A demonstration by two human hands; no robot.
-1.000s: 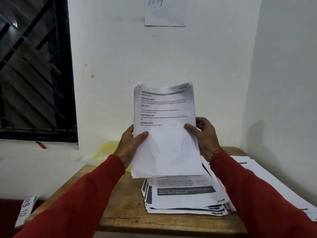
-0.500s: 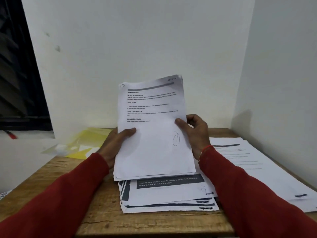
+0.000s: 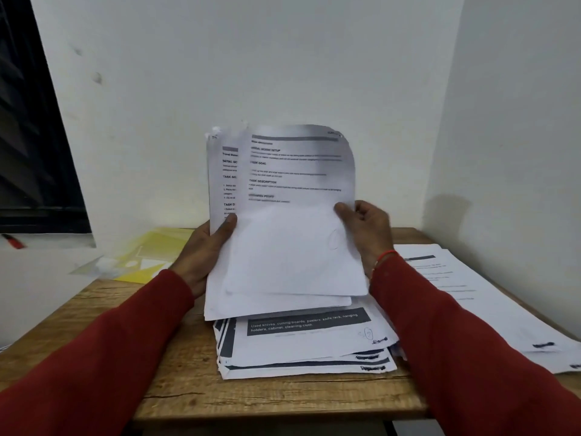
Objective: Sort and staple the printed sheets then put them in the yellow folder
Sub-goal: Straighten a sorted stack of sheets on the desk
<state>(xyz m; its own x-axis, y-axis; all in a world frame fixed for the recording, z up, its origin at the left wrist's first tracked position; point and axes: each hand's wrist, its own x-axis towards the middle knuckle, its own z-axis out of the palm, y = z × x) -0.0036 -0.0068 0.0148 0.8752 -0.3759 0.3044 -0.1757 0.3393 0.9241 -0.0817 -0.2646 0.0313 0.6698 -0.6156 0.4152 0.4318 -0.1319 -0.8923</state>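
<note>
I hold a bundle of printed sheets (image 3: 220, 171) upright above the table. My left hand (image 3: 207, 250) grips the bundle's left edge, thumb on its front. My right hand (image 3: 366, 228) pinches the right edge of the top sheet (image 3: 292, 234), which is shifted to the right off the bundle and blurred. Beneath lies a loose stack of printed sheets (image 3: 305, 341) on the wooden table (image 3: 188, 382). The yellow folder (image 3: 151, 253) lies flat at the table's back left. No stapler is in view.
A second spread of printed sheets (image 3: 465, 297) covers the table's right side by the corner wall. A dark window (image 3: 28, 136) with a white ledge is at the left, with a red object (image 3: 12, 241) on the ledge.
The top sheet has slid to the right off the bundle, baring the printed page behind it. The bundle has come lower and the view has tilted down.
</note>
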